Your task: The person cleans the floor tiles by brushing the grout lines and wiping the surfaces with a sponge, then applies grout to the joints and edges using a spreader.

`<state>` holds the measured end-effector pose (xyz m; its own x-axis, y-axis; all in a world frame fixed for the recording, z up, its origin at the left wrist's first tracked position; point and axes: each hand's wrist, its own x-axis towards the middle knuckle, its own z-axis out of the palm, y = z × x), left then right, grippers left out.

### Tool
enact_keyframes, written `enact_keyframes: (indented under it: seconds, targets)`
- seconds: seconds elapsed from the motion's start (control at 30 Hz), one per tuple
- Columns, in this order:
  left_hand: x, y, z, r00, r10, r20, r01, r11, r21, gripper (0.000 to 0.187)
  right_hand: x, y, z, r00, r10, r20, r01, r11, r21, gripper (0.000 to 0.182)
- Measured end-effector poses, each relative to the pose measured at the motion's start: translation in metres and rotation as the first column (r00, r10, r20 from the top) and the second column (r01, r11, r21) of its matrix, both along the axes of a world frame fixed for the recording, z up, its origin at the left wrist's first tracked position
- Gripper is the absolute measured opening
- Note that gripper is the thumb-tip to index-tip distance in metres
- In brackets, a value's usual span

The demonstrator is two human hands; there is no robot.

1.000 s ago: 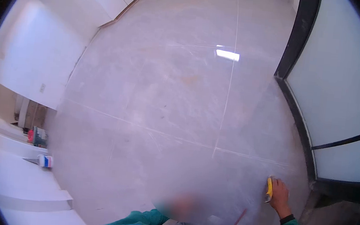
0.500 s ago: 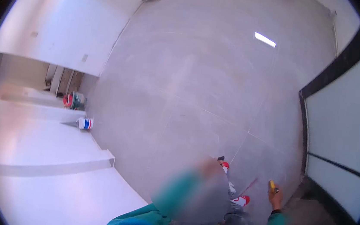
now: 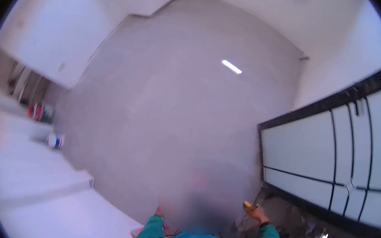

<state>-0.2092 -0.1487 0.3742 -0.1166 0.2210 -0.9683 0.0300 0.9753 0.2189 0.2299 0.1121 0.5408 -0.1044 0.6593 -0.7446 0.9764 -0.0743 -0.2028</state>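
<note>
My right hand (image 3: pixel 259 214) is at the bottom of the view, in a teal sleeve, closed around a small yellow tool (image 3: pixel 249 206) just above the glossy grey tiled floor (image 3: pixel 167 117). Only the tip of my left hand (image 3: pixel 158 212) shows at the end of the other teal sleeve. It is low near the floor's near edge, and its fingers are too small and blurred to read.
A white bucket with a blue and red band (image 3: pixel 54 141) stands at the left beside a white step (image 3: pixel 51 183). Red and green containers (image 3: pixel 40 112) sit behind it. Frosted panels in a black frame (image 3: pixel 334 151) line the right, with rough debris (image 3: pixel 307 236) at their base.
The view has swung up and sideways. My right hand with the yellow tool has lifted off the tile and sits lower and further left in view. My left hand has come into view.
</note>
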Motion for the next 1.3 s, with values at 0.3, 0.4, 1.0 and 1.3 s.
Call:
enact_keyframes:
  seconds: [0.3,0.4,1.0,1.3]
  targets:
    - [-0.044,0.114,0.035,0.982,0.187,0.0,-0.175,0.922,0.344,0.035,-0.025,0.071,0.072,0.974,-0.103,-0.2,0.148,0.962,0.228,0.045]
    - [-0.06,0.196,0.061,0.979,0.204,-0.002,-0.188,0.904,0.385,0.023,-0.032,0.102,0.105,0.967,-0.251,-0.031,0.253,0.952,0.173,0.043]
    - [-0.047,0.535,0.172,0.933,0.359,-0.017,-0.344,0.906,0.246,0.039,-0.166,0.619,0.022,0.774,-0.123,-0.621,0.322,0.921,0.218,0.042]
    - [-0.09,0.733,0.114,0.973,0.055,-0.225,-0.007,0.978,0.208,0.037,-0.187,0.783,0.019,-0.012,-0.817,-0.577,0.637,0.438,-0.634,0.042]
